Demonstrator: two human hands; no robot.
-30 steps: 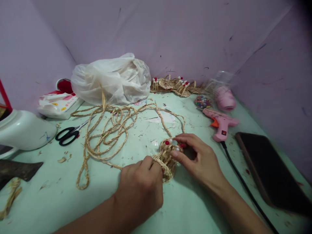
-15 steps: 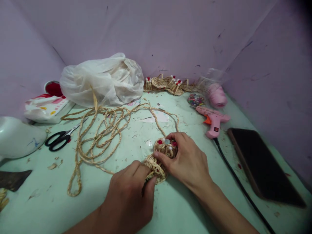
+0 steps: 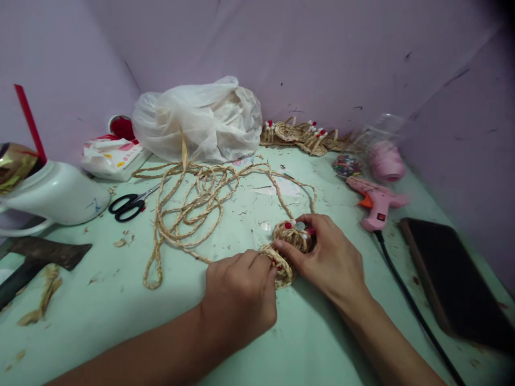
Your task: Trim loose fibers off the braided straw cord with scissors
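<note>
A small coiled piece of braided straw, set with red, white and pale beads, rests on the table between my hands. My right hand grips its right side, thumb in front and fingers behind the beaded top. My left hand is closed at the lower left edge, fingers and thumb pinched on the straw. What lies inside that pinch is mostly hidden. A long braided straw cord spreads in loose loops behind my left hand, one strand running toward that hand and others toward the piece.
Black-handled scissors, a white mug and a hammer lie left. A plastic bag and beaded straw pieces sit at the back. At right are a pink glue gun with its cord, beads and a phone.
The view has swung left, so everything sits further right and more of the mug and hammer shows. My left hand has turned slightly at the straw piece; my right keeps its hold.
</note>
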